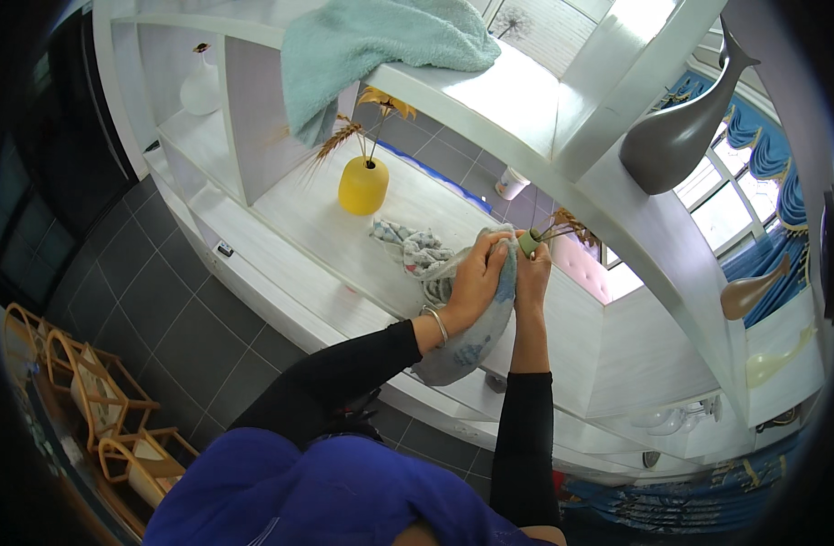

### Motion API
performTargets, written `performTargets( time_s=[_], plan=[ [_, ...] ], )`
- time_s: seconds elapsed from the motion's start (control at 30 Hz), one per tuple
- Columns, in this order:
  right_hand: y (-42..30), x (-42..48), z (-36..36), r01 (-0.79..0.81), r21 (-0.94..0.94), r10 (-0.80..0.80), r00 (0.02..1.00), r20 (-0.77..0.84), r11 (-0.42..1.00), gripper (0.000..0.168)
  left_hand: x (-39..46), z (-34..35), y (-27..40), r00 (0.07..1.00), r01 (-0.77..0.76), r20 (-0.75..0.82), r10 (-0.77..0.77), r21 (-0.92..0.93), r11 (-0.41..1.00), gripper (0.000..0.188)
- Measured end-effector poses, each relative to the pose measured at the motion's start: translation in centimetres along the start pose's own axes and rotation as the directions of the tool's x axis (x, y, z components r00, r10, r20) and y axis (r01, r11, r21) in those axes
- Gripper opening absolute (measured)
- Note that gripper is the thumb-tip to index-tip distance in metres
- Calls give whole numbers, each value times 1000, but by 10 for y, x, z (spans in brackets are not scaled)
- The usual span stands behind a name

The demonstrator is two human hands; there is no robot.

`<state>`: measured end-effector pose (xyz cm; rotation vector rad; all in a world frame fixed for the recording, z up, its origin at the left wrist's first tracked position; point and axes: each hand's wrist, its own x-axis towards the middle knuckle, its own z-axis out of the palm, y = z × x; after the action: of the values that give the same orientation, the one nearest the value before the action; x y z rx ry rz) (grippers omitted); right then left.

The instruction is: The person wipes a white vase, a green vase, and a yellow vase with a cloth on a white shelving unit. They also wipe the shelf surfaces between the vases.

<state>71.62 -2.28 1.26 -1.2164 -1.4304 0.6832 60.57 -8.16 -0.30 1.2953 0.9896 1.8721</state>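
My left hand, with a bangle at the wrist, grips a grey-white cloth with blue patches that hangs down below it. Close beside it, my right hand holds a small light-green vase, tilted, with dried stems sticking out to the right. The cloth's top touches the vase, and part of the vase is hidden by cloth and fingers. Behind my left hand a crumpled patterned cloth lies on the white shelf; whether it joins the held cloth, I cannot tell.
A yellow vase with a sunflower stands on the shelf. Above it, a mint-green towel drapes over an upper board. Whale-shaped figurines stand to the right, a white vase at left. Wooden chairs are at lower left.
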Motion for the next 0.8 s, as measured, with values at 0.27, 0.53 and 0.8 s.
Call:
performTargets(
  time_s=[0.27, 0.53, 0.8],
  plan=[
    [-27, -23, 23, 78, -72, -86, 988, -126, 994, 20, -29, -23, -13, 973, -223, 190, 134, 597, 770, 49],
    [-19, -9, 20, 49, -229, -107, 963, -247, 972, 29, -39, -38, -7, 809, -541, 578, 108, 658, 524, 38],
    [-21, -13, 23, 84, -307, -162, 958, -236, 948, 29, -18, -15, -21, 978, -126, 187, 87, 210, 970, 42]
  ],
)
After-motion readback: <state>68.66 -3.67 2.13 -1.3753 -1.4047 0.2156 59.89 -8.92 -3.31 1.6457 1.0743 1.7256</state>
